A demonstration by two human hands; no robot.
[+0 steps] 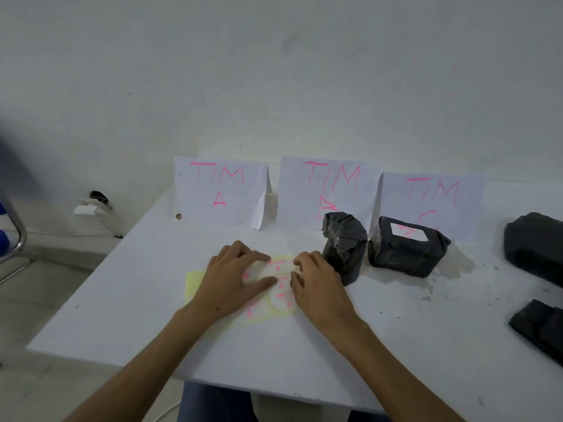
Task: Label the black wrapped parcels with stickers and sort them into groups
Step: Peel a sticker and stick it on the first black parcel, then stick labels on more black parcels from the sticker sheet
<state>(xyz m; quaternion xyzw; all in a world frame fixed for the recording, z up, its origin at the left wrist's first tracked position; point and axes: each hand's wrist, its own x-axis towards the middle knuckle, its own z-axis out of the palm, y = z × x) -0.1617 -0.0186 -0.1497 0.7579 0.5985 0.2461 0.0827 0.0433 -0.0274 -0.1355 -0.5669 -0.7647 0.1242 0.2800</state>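
Nearest, on the white table (128, 324), lies a yellow sticker sheet (195, 284) with round white stickers marked in pink. The left hand (234, 278) rests on the sheet, its fingers (262, 283) spread and fairly straight, pressing the backing flat. The right hand (316, 284) has its fingers (297, 263) curled at the sheet's upper edge, apparently picking at a sticker marked with an A; whether an edge is already lifted I cannot tell.

To do this step well, I judge the left hand should pin the backing close to the chosen sticker while the right lifts one edge with a nail and peels low and slowly, so the sticker neither tears nor folds onto itself.

Just beyond the right hand stands an upright black parcel (345, 246), with no label showing. Beside it to the right lies a flatter black parcel (406, 252) bearing a white sticker (408, 231). Two more unlabelled parcels, a bulky one (536, 242) and a low flat one (539, 327), wait at the far right edge, well apart from the hands.

Farthest, three folded paper signs stand against the wall: TIM A (221, 191), TIM B (326, 190), and a third (432, 199) partly hidden behind the labelled parcel.
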